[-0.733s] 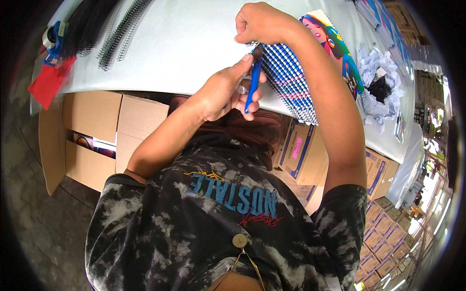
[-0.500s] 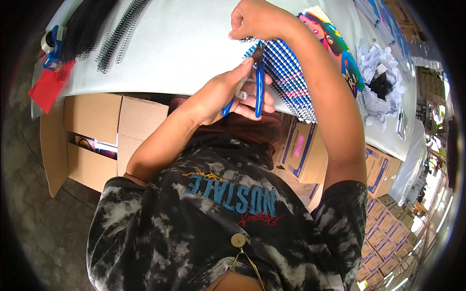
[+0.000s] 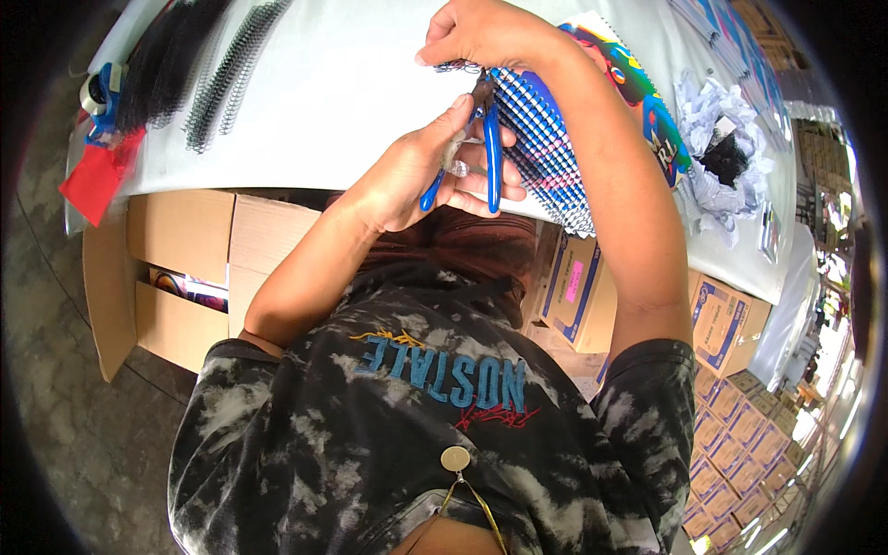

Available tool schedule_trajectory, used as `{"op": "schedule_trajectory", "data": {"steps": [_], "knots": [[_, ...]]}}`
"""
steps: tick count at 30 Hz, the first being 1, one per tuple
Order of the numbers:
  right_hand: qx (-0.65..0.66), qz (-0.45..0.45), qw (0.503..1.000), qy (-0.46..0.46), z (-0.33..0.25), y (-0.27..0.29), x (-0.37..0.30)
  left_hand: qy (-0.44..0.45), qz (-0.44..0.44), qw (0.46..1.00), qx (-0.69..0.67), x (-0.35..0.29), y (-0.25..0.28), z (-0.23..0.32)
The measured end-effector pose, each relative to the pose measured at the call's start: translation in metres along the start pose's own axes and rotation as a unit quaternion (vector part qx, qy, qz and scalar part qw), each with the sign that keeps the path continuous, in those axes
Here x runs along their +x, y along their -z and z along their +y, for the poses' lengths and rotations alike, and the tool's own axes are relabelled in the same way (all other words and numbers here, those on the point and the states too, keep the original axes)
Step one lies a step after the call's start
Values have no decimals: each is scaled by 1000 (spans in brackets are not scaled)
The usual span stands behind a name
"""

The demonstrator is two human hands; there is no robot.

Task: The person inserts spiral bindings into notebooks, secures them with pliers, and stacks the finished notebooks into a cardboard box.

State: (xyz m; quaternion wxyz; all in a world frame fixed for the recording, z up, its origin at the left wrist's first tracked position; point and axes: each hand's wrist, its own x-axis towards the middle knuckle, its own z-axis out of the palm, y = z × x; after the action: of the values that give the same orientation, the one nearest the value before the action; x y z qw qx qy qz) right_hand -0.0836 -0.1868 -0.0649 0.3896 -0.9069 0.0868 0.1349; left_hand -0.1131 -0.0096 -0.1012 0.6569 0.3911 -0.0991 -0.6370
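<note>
My left hand (image 3: 407, 178) is wrapped round a pair of blue-handled cutting pliers (image 3: 494, 171), whose dark jaws point away from me. The handles stand spread apart. My right hand (image 3: 488, 35) is closed in a pinch just beyond the jaws, holding the end of a black spiral wire (image 3: 459, 66). That wire reaches the jaw tips, but whether they grip it I cannot make out. Beneath my right forearm lies a row of overlapping spiral-bound notebooks (image 3: 546, 139) with blue, white and pink edges. Another with a colourful illustrated cover (image 3: 647, 116) lies to their right.
Black binding coils (image 3: 236, 79) lie on the white-covered table (image 3: 324, 102) at the left, near a blue tape dispenser (image 3: 104, 100) and red cloth (image 3: 102, 176). Crumpled pale wrapping (image 3: 740, 194) surrounds black scraps at the right. An open cardboard box (image 3: 180, 227) stands below the table's edge.
My right hand has shifted a little to the left, and more of the black wire shows below it. The pliers in my left hand have followed slightly left and away from me.
</note>
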Motion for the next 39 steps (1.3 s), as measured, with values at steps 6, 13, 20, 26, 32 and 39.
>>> {"op": "schedule_trajectory", "data": {"steps": [6,13,20,26,32,39], "knots": [[53,40,998,-24,5,-2,4,-4,-18,1000,1,-9,3,0],[84,53,995,-9,3,-2,3,11,-64,997,-38,3,5,12],[2,61,998,-2,15,-6,18,42,-113,987,-104,-3,6,14],[62,70,996,11,11,-4,8,61,-116,985,-116,0,7,22],[65,62,996,4,13,-5,11,44,-65,994,-81,1,3,20],[80,106,991,5,13,-4,7,23,-116,988,-96,-5,12,6]]}}
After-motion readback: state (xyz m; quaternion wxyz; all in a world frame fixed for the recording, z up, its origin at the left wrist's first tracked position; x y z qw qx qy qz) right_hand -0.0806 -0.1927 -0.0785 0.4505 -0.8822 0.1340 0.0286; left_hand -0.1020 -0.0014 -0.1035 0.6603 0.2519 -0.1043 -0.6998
